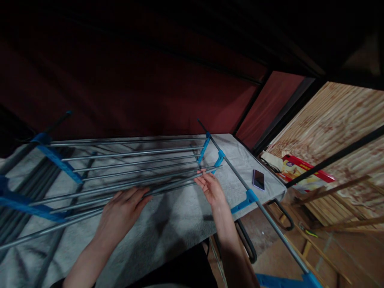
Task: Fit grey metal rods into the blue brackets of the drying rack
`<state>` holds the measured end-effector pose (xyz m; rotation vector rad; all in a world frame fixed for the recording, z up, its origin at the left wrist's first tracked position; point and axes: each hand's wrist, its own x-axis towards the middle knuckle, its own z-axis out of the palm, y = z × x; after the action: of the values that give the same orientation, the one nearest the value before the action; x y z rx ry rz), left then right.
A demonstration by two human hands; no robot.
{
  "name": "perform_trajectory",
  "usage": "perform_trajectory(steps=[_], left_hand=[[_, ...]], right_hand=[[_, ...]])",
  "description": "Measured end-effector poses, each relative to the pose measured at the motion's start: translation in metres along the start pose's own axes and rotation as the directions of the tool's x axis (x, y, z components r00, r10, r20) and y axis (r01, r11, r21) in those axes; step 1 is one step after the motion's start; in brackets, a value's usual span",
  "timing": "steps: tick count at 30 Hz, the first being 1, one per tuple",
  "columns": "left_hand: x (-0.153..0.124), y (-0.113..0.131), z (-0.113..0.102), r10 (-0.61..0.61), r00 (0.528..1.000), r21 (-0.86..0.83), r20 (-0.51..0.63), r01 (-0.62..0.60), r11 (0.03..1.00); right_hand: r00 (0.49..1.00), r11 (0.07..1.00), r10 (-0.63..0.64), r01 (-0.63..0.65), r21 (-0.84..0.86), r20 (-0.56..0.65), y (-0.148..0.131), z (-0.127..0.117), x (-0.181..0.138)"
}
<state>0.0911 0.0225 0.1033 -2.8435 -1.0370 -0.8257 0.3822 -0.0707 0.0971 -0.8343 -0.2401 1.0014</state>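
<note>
A rack like a clothes drying rack, with grey metal tubes and blue plastic brackets, lies on a grey cloth. My left hand is closed over the near tubes, its thumb around a loose-looking metal tube. My right hand pinches the same tube close to its right end, beside a blue bracket. On the left, tubes sit in another blue bracket. A long side tube runs along the right through several blue brackets. Exactly how many tubes my left hand grips is hidden.
A phone lies on the cloth at the right. Several dark tubes are stacked at the left. Behind stands a dark red panel. Beyond the cloth's right edge are a red and yellow package and wooden frames.
</note>
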Motion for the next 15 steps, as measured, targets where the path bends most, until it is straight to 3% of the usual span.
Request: perform_trajectory(steps=[8, 15], left_hand=[[-0.001, 0.018, -0.011, 0.034, 0.995, 0.041, 0.098, -0.039, 0.998], [-0.005, 0.019, -0.023, 0.012, 0.994, 0.115, 0.112, -0.025, 0.993]], right_hand=[[0.98, 0.994, -0.006, -0.017, -0.11, -0.2, 0.01, -0.046, -0.002], [0.977, 0.958, -0.095, 0.038, -0.284, -0.189, 0.006, -0.075, 0.008]])
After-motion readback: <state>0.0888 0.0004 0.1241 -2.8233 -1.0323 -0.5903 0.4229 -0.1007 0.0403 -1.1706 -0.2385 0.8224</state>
